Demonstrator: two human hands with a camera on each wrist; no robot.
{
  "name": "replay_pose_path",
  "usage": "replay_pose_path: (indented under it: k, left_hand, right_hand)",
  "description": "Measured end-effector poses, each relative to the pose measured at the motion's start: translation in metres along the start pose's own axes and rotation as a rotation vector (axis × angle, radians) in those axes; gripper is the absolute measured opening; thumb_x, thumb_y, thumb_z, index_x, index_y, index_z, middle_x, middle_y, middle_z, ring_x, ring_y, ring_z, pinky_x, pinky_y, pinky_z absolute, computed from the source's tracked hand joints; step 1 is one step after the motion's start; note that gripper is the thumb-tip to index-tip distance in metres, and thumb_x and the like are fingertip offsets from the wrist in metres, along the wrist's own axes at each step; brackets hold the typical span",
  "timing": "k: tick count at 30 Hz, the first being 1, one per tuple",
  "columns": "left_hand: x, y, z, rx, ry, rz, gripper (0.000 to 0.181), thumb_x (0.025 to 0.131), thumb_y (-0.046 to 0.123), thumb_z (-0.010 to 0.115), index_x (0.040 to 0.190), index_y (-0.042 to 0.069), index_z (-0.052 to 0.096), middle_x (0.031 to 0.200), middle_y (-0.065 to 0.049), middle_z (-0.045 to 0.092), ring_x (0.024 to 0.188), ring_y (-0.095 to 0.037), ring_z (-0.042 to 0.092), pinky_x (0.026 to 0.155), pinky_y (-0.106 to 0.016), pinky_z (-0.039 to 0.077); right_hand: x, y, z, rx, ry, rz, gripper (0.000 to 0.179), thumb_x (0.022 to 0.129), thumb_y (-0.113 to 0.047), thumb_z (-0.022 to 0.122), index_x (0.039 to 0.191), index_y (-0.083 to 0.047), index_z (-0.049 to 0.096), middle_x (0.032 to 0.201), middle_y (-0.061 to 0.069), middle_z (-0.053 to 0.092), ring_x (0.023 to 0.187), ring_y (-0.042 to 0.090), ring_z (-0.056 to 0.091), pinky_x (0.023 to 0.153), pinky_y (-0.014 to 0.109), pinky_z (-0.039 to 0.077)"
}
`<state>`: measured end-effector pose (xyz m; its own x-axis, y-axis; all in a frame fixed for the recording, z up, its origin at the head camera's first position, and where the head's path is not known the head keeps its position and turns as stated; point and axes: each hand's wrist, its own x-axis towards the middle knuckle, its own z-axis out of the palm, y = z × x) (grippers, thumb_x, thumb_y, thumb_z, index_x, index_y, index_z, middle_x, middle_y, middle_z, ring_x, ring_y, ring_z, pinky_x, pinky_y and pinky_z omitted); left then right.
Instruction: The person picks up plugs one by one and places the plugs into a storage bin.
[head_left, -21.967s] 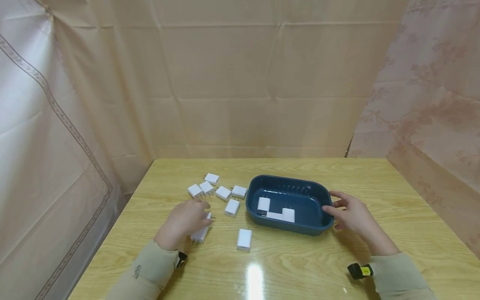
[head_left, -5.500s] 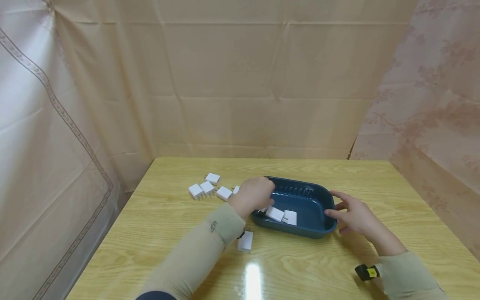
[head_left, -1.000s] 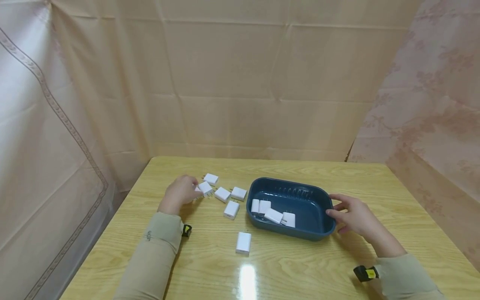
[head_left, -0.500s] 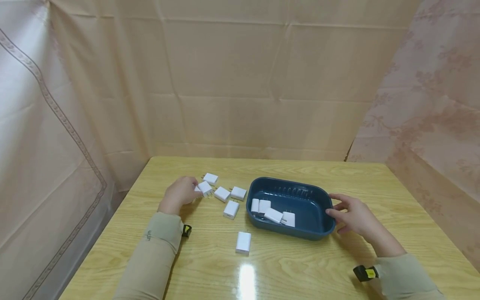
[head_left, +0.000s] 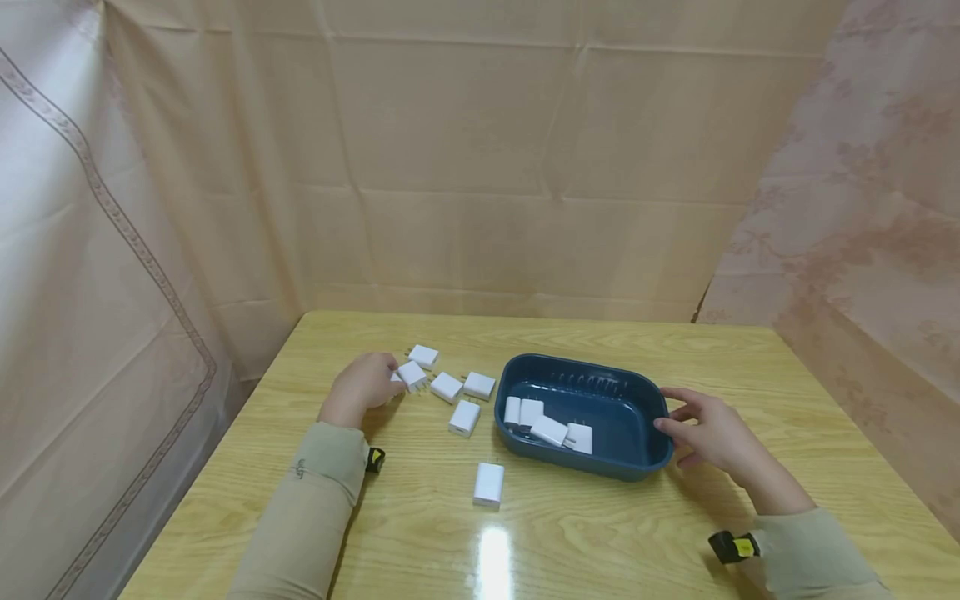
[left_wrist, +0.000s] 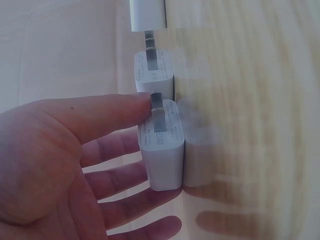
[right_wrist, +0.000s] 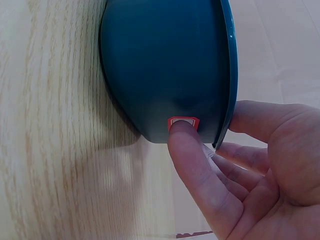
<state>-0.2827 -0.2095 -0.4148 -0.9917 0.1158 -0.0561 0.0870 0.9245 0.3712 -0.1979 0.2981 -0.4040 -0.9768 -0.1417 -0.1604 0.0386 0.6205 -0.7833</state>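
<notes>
Wooden table (head_left: 622,533); white charger (left_wrist: 164,155) pinched between left fingers (left_wrist: 117,179).

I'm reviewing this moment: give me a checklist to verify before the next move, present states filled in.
1. Left hand pinching a white, boxy, metal-pronged plug: ok.
2. That plug lifted off the yellow wood-grain table: not ok, it appears to rest there.
3. Neighbouring white plug clear of it: cannot tell, they overlap in view.
4. Right hand on the dark blue, rounded-rectangular, plastic-looking basin: ok.
5. Space inside the basin: ok, bare floor shows.
</notes>
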Motion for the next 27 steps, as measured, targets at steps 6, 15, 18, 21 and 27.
replay_pose_path:
  k: [6,15,18,21,27]
  left_hand:
    - [-0.0002,-0.0001,-0.0007,-0.004,-0.001,-0.01,0.026,0.093,0.023,0.073,0.11,0.003,0.07,0.1,-0.01,0.068,0.083,-0.024,0.059,0.078,-0.043,0.051]
    - [0.0004,-0.0006,-0.0041,-0.005,0.007,-0.01,0.029,0.092,0.024,0.072,0.112,0.003,0.071,0.104,-0.011,0.069,0.086,-0.026,0.06,0.082,-0.047,0.052]
    - [0.0002,0.0009,-0.0056,0.003,0.009,-0.009,0.037,0.093,0.026,0.072,0.12,0.002,0.069,0.113,-0.014,0.07,0.095,-0.029,0.063,0.089,-0.051,0.051]
    - [-0.0003,0.0029,-0.0065,0.01,0.014,0.0,0.043,0.093,0.026,0.071,0.127,0.001,0.067,0.122,-0.017,0.068,0.104,-0.032,0.064,0.094,-0.053,0.05]
    - [-0.0019,0.0089,-0.0091,0.017,0.044,0.037,0.043,0.094,0.027,0.071,0.128,0.0,0.066,0.124,-0.018,0.067,0.109,-0.034,0.063,0.097,-0.053,0.049]
  right_hand:
    - [0.0005,-0.0002,-0.0003,0.004,-0.004,0.005,0.067,0.099,-0.018,0.069,0.153,0.005,0.035,0.117,0.03,0.062,0.078,0.025,0.069,0.061,0.042,0.061]
    - [0.0009,-0.0003,-0.0003,0.01,-0.003,0.009,0.068,0.099,-0.018,0.069,0.153,0.004,0.035,0.118,0.03,0.062,0.078,0.025,0.068,0.061,0.042,0.061]
    - [0.0007,-0.0002,-0.0003,0.009,-0.003,0.007,0.068,0.099,-0.018,0.069,0.153,0.005,0.034,0.118,0.03,0.062,0.078,0.025,0.068,0.061,0.042,0.061]
    - [0.0007,0.0,-0.0004,0.007,-0.004,0.008,0.068,0.099,-0.018,0.069,0.153,0.005,0.034,0.118,0.031,0.061,0.078,0.025,0.068,0.061,0.042,0.061]
    - [0.0012,0.0008,-0.0017,0.006,-0.006,0.018,0.07,0.099,-0.02,0.069,0.154,0.004,0.033,0.118,0.031,0.061,0.078,0.025,0.069,0.061,0.042,0.061]
